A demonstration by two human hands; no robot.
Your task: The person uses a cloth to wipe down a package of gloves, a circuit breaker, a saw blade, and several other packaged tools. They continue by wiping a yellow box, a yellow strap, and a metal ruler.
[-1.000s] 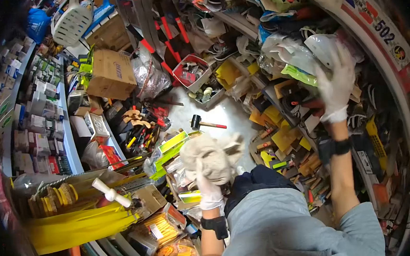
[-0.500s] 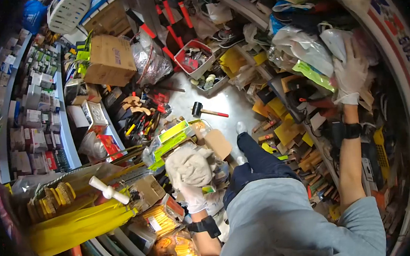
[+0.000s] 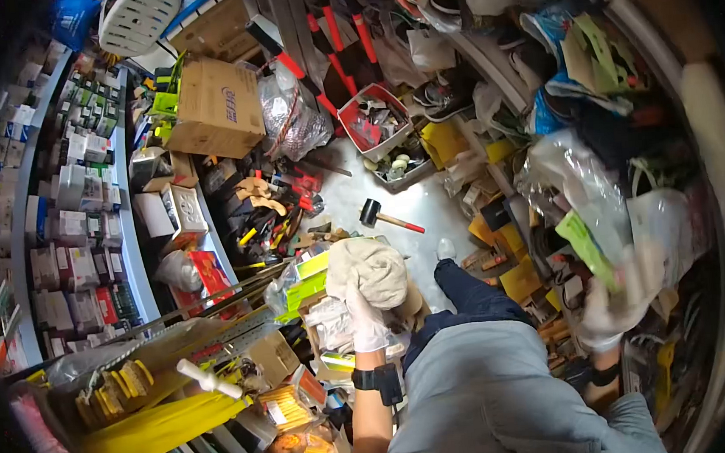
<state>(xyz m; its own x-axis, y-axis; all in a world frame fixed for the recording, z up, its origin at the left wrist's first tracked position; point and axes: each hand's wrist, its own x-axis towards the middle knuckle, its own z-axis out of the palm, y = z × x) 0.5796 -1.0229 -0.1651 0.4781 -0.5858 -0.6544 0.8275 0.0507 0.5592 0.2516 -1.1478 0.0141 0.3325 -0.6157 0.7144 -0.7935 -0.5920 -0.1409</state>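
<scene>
A bunched beige cloth (image 3: 366, 273) is in my left hand (image 3: 368, 324), which wears a white glove and grips it from below, over an open box of packaged goods. The cloth hides most of the fingers. On the right, my gloved right hand (image 3: 620, 304) is smeared by motion beside the shelf. Just above it lie a lime-green packet (image 3: 585, 247) and clear plastic bags (image 3: 563, 172), which its blurred fingers overlap in this view.
A black-headed mallet (image 3: 370, 213) with a wooden, red-ended handle lies on the floor ahead. Behind it are a bin of small parts (image 3: 396, 168) and a cardboard box (image 3: 212, 106). Shelves of small boxes (image 3: 81, 223) line the left; a yellow sheet (image 3: 156, 421) sticks out lower left.
My right hand has come down and back from the plastic bags toward my body. My left hand has lifted the beige cloth up and slightly right. The view has shifted a little.
</scene>
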